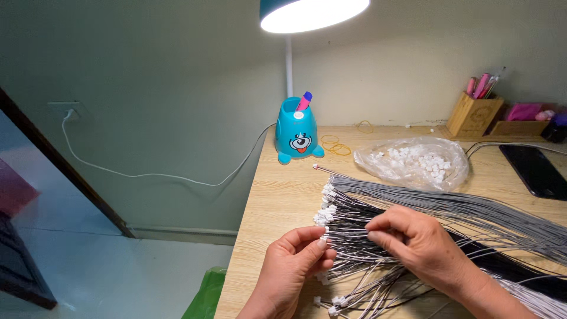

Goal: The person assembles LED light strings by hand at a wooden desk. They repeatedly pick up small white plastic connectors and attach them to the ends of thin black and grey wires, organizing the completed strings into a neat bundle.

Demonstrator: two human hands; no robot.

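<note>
Wires fanned across the desk, grey, tipped with small white plugs at the near ends — bundle running from the right edge down to both hands. Left hand low at the desk's front edge, thumb and forefinger pressed together on one plug, remaining fingers curled under. Right hand just beside, laid over the bundle, fingertips pinching a wire close behind that same plug. Loose plugged ends spilling below the hands, some hidden under the right palm.

Beyond the bundle, touching its far edge — clear bag of white plugs. Left of that, blue dog-faced pen cup with a pink marker, lamp stem rising behind it, lit shade overhead. Yellow rubber bands beside the cup. Dark phone at far right, wooden pen holder against the wall. Green bag on the floor by the desk.
</note>
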